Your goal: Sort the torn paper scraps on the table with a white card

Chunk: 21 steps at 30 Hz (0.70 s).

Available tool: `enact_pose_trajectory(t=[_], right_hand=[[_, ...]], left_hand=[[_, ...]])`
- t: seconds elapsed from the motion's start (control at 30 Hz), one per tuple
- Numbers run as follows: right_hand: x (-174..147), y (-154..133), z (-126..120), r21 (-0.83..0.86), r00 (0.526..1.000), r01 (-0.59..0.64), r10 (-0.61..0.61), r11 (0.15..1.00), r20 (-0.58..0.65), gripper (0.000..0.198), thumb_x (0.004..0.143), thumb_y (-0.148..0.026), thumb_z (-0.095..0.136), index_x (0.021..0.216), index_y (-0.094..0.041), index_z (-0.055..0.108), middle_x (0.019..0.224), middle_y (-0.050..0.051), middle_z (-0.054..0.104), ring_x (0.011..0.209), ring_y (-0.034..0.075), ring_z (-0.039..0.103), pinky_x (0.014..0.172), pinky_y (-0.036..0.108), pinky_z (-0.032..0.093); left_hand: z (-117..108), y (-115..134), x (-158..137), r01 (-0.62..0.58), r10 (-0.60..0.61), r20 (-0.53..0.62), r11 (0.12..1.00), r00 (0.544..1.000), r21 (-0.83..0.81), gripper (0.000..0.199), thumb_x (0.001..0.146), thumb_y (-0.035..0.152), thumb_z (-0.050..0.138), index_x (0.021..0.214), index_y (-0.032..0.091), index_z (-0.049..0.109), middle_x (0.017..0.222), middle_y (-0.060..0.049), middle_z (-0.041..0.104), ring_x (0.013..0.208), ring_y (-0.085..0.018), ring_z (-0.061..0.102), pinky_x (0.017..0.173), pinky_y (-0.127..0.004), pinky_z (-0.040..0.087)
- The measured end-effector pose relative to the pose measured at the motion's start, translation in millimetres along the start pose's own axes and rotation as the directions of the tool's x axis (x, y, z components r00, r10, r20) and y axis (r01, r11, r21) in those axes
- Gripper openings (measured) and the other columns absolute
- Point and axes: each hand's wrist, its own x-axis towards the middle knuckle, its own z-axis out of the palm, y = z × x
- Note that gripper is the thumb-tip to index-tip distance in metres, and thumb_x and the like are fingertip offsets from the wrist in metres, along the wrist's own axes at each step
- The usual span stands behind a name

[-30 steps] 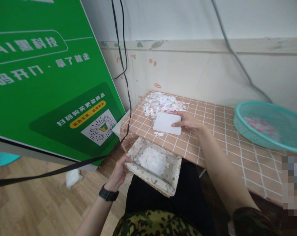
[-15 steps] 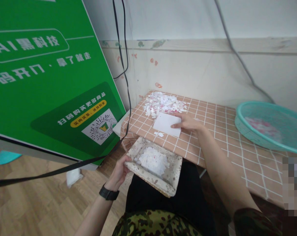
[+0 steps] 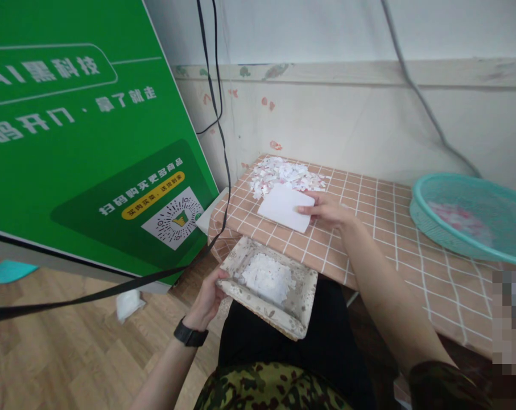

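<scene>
My left hand [image 3: 207, 297] grips the left rim of a cloth-lined rectangular basket [image 3: 302, 319], with thumb inside the edge. White paper scraps [image 3: 266, 279] lie in the basket, which is held at the table's front edge above my lap. In my right hand [image 3: 323, 209] is a white card [image 3: 285, 208], pinched at its right side and held low over the table. The card covers part of the tabletop. Just behind it spreads a pile of white and pinkish paper scraps [image 3: 283, 172].
The checked cloth covers a table [image 3: 368, 199] against the wall. At right stands a turquoise mesh basket [image 3: 437, 228] with pink and white bits inside. A green panel [image 3: 91, 188] rises at left, with a black strap [image 3: 227, 171] hanging before it. A white bag [image 3: 128, 304] lies on the floor.
The card in my right hand has moved slightly left and now covers the spot where a few loose scraps lay in front of it. My left hand keeps hold of the basket.
</scene>
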Motion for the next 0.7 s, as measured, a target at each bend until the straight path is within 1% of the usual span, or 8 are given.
enact_pose_trajectory(t=[0.03,0.1,0.2,0.33,0.43,0.5,0.6,0.7], right_hand=[[0.8,-0.2,-4.2,0.018,0.994,0.023,-0.021,1.0,-0.111,0.05,0.064,-0.039,0.082,0.108,-0.022,0.064,0.1,0.006,0.07,0.078,0.018,0.064,0.062,0.029,0.054],[1.2,-0.5,-12.7,0.016,0.956,0.055,-0.048,0.998,-0.288,0.053,0.061,-0.04,0.083,0.106,-0.022,0.061,0.094,0.005,0.069,0.073,0.018,0.063,0.056,0.028,0.053],[-1.9,0.1,-25.5,-0.055,0.903,0.043,-0.062,0.998,-0.424,0.053,0.06,-0.042,0.082,0.104,-0.021,0.059,0.077,0.003,0.066,0.057,0.015,0.058,0.043,0.026,0.046],[-8.7,3.3,-40.9,-0.219,0.904,-0.073,-0.028,0.973,-0.426,0.049,0.064,-0.045,0.077,0.101,-0.019,0.06,0.052,-0.002,0.055,0.034,0.011,0.041,0.029,0.025,0.03],[-10.9,1.9,-41.8,-0.278,0.921,-0.125,0.007,0.952,-0.391,0.045,0.066,-0.046,0.075,0.098,-0.018,0.061,0.045,-0.003,0.05,0.031,0.012,0.038,0.03,0.027,0.03],[-10.0,-1.5,-35.3,-0.321,0.934,-0.131,0.008,0.938,-0.357,0.04,0.068,-0.047,0.073,0.094,-0.019,0.061,0.046,-0.002,0.05,0.035,0.013,0.041,0.034,0.029,0.034],[-5.8,-5.4,-23.1,-0.413,0.94,-0.061,-0.086,0.909,-0.329,0.035,0.069,-0.046,0.072,0.086,-0.019,0.061,0.06,0.002,0.058,0.047,0.016,0.051,0.043,0.03,0.042],[-1.1,-3.7,-19.3,-0.458,0.937,-0.001,-0.159,0.889,-0.311,0.035,0.067,-0.046,0.073,0.083,-0.018,0.06,0.074,0.005,0.062,0.059,0.018,0.056,0.05,0.031,0.044]], left_hand=[[-0.9,-0.4,0.7,0.005,-0.005,0.005,1.0,1.0,0.006,0.01,0.064,0.019,0.062,0.069,0.013,0.067,0.057,-0.002,0.069,0.05,-0.018,0.061,0.053,-0.029,0.05],[-2.2,-0.8,2.0,0.015,-0.015,0.016,1.0,1.0,0.013,0.013,0.063,0.019,0.062,0.073,0.012,0.068,0.062,-0.003,0.071,0.054,-0.019,0.063,0.056,-0.03,0.051],[-2.7,-0.3,2.7,0.02,-0.02,0.017,1.0,1.0,0.019,0.015,0.062,0.018,0.063,0.074,0.013,0.069,0.062,-0.002,0.072,0.054,-0.018,0.063,0.055,-0.03,0.05],[-2.0,0.5,2.4,0.009,-0.01,0.023,1.0,1.0,0.013,0.014,0.061,0.017,0.064,0.073,0.014,0.068,0.06,-0.001,0.07,0.052,-0.017,0.061,0.054,-0.029,0.049],[-2.7,0.4,3.4,0.018,-0.018,0.026,1.0,1.0,0.01,0.01,0.061,0.018,0.063,0.068,0.014,0.067,0.058,-0.001,0.07,0.051,-0.017,0.061,0.053,-0.029,0.049],[-4.2,0.3,4.7,0.028,-0.028,0.02,1.0,0.999,0.014,0.009,0.06,0.019,0.063,0.067,0.014,0.067,0.058,-0.001,0.07,0.051,-0.017,0.061,0.053,-0.029,0.049],[-6.8,0.3,6.5,0.029,-0.03,0.006,0.999,1.0,0.022,0.009,0.059,0.019,0.063,0.066,0.014,0.067,0.057,-0.002,0.069,0.05,-0.017,0.061,0.053,-0.029,0.049],[-9.1,0.4,7.7,0.026,-0.026,-0.001,0.999,1.0,0.029,0.007,0.058,0.019,0.063,0.063,0.014,0.065,0.055,-0.001,0.068,0.049,-0.017,0.06,0.053,-0.029,0.049]])
